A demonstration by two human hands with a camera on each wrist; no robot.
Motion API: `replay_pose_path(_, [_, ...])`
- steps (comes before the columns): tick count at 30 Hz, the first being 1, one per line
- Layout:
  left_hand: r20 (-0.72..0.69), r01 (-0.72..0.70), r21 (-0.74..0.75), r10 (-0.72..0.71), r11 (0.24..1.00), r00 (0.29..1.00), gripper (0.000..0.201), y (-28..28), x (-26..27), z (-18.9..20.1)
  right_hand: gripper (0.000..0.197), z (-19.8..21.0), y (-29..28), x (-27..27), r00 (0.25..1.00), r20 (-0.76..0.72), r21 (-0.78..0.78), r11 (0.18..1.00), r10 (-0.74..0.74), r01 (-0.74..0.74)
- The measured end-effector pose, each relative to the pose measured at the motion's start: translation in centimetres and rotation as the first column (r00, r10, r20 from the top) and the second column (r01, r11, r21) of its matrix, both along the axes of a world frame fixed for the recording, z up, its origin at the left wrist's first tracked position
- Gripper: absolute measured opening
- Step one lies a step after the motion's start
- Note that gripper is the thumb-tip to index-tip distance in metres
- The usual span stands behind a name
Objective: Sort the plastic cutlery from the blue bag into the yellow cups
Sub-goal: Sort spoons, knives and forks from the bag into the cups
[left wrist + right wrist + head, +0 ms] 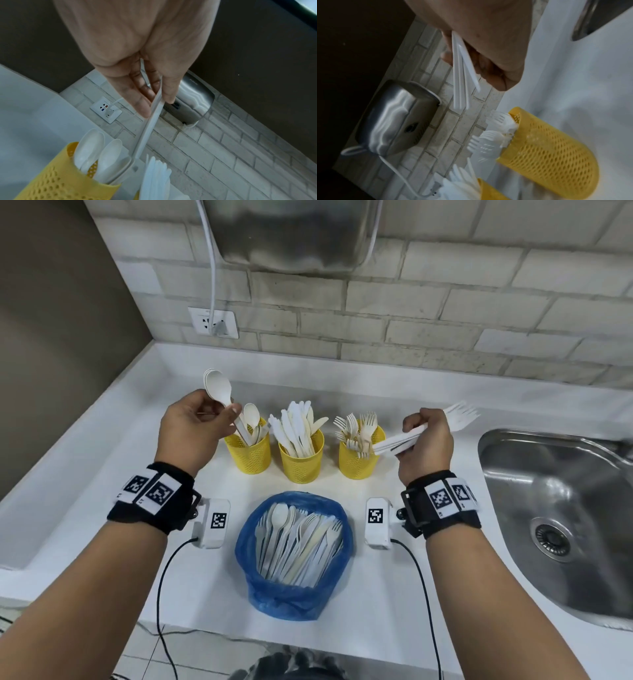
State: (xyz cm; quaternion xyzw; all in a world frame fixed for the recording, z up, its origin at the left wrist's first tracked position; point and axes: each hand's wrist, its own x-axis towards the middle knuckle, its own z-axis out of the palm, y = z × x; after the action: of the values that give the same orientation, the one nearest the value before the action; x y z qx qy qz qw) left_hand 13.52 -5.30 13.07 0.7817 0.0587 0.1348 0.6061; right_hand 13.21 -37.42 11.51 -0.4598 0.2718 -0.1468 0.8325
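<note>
Head view looks down; close wrist views share the tiled wall (214,155).

Three yellow cups (301,460) in a row: one of spoons, one of knives, one of forks. One blue bag (294,594) of mixed cutlery, pieces too overlapped to count. Two hands, one sink (561,529), one wall socket (213,322).

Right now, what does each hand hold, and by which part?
The left hand pinches a small stack of spoons by the handles, bowls up. The right hand grips a bundle of forks around mid-handle, tines pointing away to the right.
</note>
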Motion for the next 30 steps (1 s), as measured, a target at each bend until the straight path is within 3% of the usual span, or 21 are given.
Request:
replay_pose_path(5, [-0.005,-0.049,0.053,0.05,0.997,0.999,0.024,0.8,1.9,-0.6,0.049,-0.4,-0.3,2.0,0.995,-0.099,-0.334,0.941,0.016,-0.049])
replay_pose_path(10, [-0.006,-0.057,0.275,0.061,0.96,0.998,0.021,0.9,3.7,-1.7,0.026,-0.4,0.2,2.6,0.985,-0.158,-0.602,0.783,0.076,-0.157])
replay_pose_path(14, [-0.024,-0.055,0.435,0.073,0.899,0.997,0.018,0.7,4.5,-2.5,0.017,-1.4,0.7,3.5,0.964,-0.227,-0.703,0.661,0.141,-0.262])
replay_pose_path(20, [-0.114,-0.026,0.537,0.103,0.843,0.988,0.025,0.9,5.4,-4.4,0.027,-3.5,1.0,4.6,0.936,-0.321,-0.807,0.476,0.145,-0.35])
replay_pose_path(25, [-0.139,0.004,0.584,0.096,0.812,0.986,0.022,0.9,5.6,-5.3,0.028,-4.6,0.9,4.9,0.953,-0.269,-0.91,0.287,0.138,-0.299])
replay_pose_path(30, [0.017,-0.059,0.638,0.062,0.768,0.998,0.038,1.5,5.9,-6.1,0.05,-5.4,1.2,4.6,0.983,-0.136,-0.985,0.092,0.121,-0.148])
